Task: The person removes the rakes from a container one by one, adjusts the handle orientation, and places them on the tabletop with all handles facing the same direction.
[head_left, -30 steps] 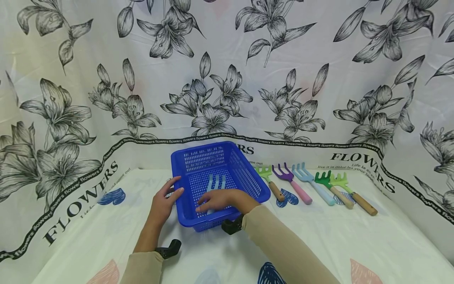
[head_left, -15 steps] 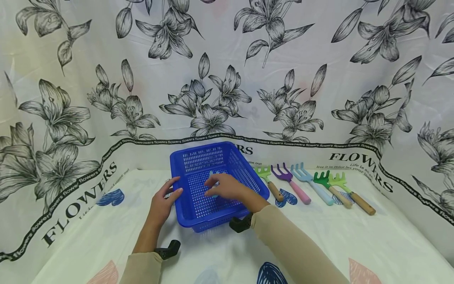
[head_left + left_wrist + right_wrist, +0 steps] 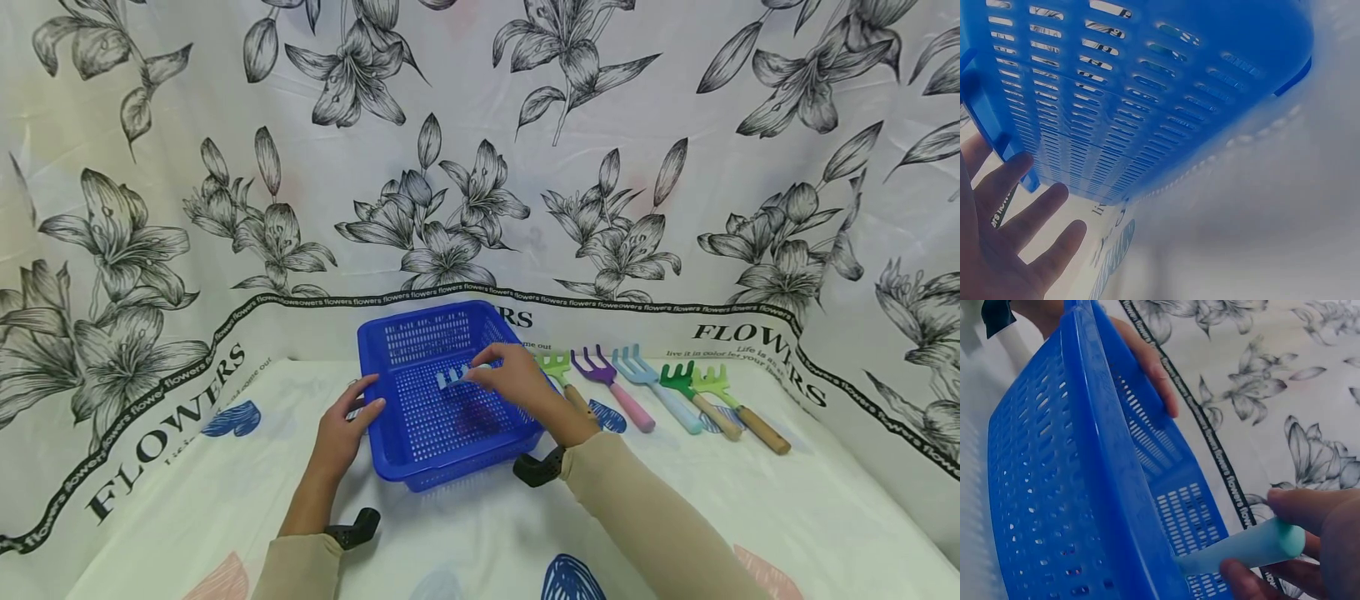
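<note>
My left hand [image 3: 345, 425] holds the left rim of a blue plastic basket [image 3: 390, 454], thumb and forefinger at the rim. The other fingers [image 3: 1035, 212] are spread outside, under the rim, in the left wrist view. Over the basket's right side, my right hand [image 3: 517, 379] pinches a light-blue hand rake [image 3: 452, 377], its prongs pointing left above the perforated floor. In the right wrist view the rake's handle [image 3: 1241, 547] shows between thumb and fingers, its rounded mint-green end outward. A dark reddish patch [image 3: 478, 415] shows on the basket floor below the hand.
Several hand rakes lie in a row right of the basket: light green [image 3: 555, 364], purple with pink handle [image 3: 633, 407], light blue [image 3: 678, 408], dark green [image 3: 716, 415] and light green with wooden handle [image 3: 761, 429]. A flower-printed cloth [image 3: 465, 208] hangs behind.
My right hand has risen and moved right within the basket, lifting the light-blue hand rake off the basket floor and turning its prongs leftward. My left hand stays at the rim.
</note>
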### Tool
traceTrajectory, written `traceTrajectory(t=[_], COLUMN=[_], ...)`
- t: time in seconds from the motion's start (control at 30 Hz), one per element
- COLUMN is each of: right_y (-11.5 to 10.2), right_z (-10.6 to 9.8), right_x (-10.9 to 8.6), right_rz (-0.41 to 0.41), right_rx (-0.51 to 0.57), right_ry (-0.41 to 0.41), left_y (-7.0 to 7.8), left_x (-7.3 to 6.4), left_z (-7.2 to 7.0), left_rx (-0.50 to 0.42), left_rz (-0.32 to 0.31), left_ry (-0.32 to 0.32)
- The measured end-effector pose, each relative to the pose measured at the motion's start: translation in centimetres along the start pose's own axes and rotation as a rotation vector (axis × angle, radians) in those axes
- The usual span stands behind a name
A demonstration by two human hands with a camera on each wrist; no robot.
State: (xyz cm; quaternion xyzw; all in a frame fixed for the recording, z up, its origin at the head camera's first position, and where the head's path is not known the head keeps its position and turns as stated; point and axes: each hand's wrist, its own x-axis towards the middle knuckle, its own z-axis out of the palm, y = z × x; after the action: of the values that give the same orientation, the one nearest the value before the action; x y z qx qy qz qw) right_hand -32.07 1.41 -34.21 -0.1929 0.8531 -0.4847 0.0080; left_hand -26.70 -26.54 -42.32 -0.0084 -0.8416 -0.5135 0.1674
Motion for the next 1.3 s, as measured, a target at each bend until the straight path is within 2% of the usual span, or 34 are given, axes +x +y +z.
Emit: traceTrajectory(t=[0.2, 0.43, 0.63, 0.8, 1.0, 1.3], right_y=[0.4, 0.9, 1.6, 2.7, 4.1, 6.5], right_z=[-1.4, -3.9, -6.2, -8.4, -10.8, -13.0], right_x=[-0.5, -1.7, -3.0, -4.0, -5.8, -8.8], right_rz=[0.006, -0.038, -0.040, -0.038, -0.039, -0.033], right_rx=[0.109, 0.217, 0.381, 0.350, 0.381, 0.271], right_ry=[0.079, 0.146, 0.203, 0.261, 0.333, 0.423], left_y=[-0.2, -0.3, -0.2, -0.1, 0.0, -0.2], left_x=[0.1, 0.2, 0.2, 0.2, 0.2, 0.1], left_z=[0.0, 0.0, 0.0, 0.0, 0.1, 0.1], left_rx=[-0.003, 0.005, 0.003, 0.008, -0.006, 0.001], left_rz=[0.002, 0.012, 0.003, 0.008, 0.010, 0.023], left_ry=[0.004, 0.006, -0.002, 0.003, -0.001, 0.011])
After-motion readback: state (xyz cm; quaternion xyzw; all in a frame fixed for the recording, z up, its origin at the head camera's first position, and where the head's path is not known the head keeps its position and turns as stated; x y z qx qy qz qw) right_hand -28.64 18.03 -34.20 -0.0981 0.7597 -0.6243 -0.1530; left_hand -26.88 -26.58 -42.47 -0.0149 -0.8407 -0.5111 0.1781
